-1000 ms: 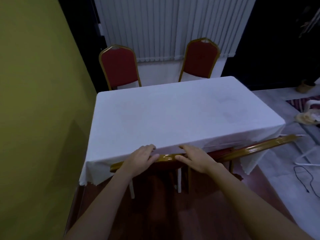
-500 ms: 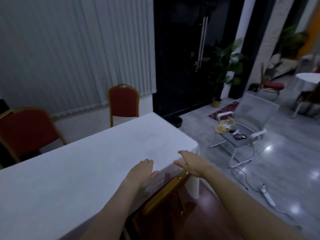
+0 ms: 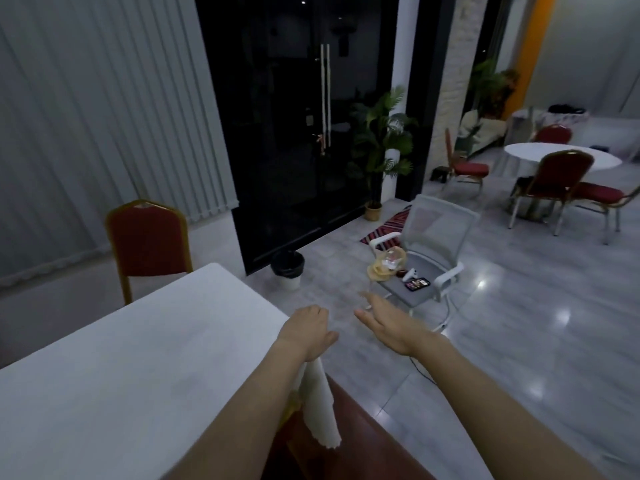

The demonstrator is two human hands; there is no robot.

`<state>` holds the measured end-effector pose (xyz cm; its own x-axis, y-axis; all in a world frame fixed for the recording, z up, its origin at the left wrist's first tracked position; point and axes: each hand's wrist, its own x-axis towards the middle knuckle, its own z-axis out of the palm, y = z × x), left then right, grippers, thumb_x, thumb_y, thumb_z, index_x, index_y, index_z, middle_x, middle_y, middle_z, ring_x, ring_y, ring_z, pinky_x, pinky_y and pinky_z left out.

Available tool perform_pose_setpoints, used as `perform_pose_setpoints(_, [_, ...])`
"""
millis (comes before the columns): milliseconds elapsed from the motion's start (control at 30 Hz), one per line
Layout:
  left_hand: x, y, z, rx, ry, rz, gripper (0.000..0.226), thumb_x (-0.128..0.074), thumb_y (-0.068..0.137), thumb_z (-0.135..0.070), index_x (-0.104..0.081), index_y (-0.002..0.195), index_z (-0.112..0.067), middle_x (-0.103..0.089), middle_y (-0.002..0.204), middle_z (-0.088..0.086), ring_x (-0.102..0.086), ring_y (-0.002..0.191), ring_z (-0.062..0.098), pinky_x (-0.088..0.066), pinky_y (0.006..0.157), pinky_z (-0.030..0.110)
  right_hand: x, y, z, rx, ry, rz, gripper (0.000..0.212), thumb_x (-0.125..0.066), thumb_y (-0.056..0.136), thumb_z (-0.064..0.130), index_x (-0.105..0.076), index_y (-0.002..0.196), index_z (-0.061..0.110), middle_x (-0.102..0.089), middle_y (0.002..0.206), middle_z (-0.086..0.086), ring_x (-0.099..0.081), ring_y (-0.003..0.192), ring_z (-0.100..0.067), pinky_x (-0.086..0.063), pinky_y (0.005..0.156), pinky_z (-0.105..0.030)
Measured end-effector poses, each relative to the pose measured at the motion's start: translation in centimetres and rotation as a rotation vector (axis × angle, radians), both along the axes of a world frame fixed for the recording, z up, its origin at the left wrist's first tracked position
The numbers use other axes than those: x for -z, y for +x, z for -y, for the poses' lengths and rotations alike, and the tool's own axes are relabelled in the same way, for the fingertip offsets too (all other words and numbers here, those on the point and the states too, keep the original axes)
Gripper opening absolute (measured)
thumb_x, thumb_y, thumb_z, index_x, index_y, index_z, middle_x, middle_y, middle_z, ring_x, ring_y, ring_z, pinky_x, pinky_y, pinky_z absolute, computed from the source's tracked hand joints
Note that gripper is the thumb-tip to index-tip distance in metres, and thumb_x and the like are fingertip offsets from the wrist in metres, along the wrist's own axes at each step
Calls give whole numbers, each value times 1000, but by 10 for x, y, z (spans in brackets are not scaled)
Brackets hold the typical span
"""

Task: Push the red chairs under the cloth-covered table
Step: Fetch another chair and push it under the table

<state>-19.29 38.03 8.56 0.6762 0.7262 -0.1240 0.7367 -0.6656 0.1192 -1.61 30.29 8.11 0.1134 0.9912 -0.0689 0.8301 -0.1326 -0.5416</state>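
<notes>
Head view: now swinging further right than half a second ago, showing more of the grey tiled floor and less of the cloth-covered table (image 3: 114, 386). Left hand (image 3: 306, 332) hanging past the table's right corner, fingers curled loosely downward, gripping nothing, no longer lying flat on the cloth. Right hand (image 3: 388, 327) reaching out over the floor, fingers spread flat and empty. Red chair (image 3: 149, 242) standing at the table's far side, back upright, apart from both hands. White mesh office chair (image 3: 424, 258) standing beyond, carrying a phone (image 3: 418, 284). Showing no readable writing anywhere.
</notes>
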Motion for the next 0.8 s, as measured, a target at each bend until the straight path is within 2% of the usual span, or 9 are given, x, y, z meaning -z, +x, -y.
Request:
perform_pose_setpoints(133, [11, 55, -37, 62, 1, -43, 42, -42, 98, -39, -47, 122, -5, -50, 128, 15, -46, 117, 30, -35, 98, 36, 10, 36, -35, -3, 16, -24, 76, -27, 91, 63, -19, 147, 13, -28, 153, -7, -27, 139, -19, -24, 113, -37])
perform_pose_setpoints(200, [16, 77, -65, 70, 10, -46, 40, -42, 99, -38, -47, 121, -5, -50, 127, 14, -46, 117, 30, -34, 96, 35, 10, 53, -63, -39, -24, 19, 73, -28, 94, 58, -17, 148, 11, -26, 154, -9, -27, 139, -20, -23, 113, -36])
perform_pose_setpoints(367, [19, 121, -159, 29, 37, 119, 33, -38, 101, -34, -49, 114, -7, -53, 120, 13, -50, 111, 28, -36, 91, 35, -16, 88, -152, -96, -4, 67, 66, -29, 98, 50, -17, 148, 9, -23, 155, -10, -25, 140, -21, -21, 111, -34])
perform_pose_setpoints(633, [13, 140, -272, -99, -8, 80, 39, -32, 104, -34, -47, 123, -3, -49, 126, 14, -45, 117, 28, -35, 96, 36, -24, 132, -266, -143, -58, 82, 72, -26, 94, 60, -18, 148, 13, -27, 153, -9, -30, 137, -23, -25, 111, -40])
perform_pose_setpoints(800, [30, 137, -330, -217, 9, 61, 40, -32, 102, -38, -48, 120, -6, -51, 122, 14, -48, 113, 27, -38, 95, 36, -14, 137, -336, -227, -111, 38, 74, -26, 92, 63, -18, 148, 14, -25, 154, -7, -28, 138, -21, -26, 112, -39])
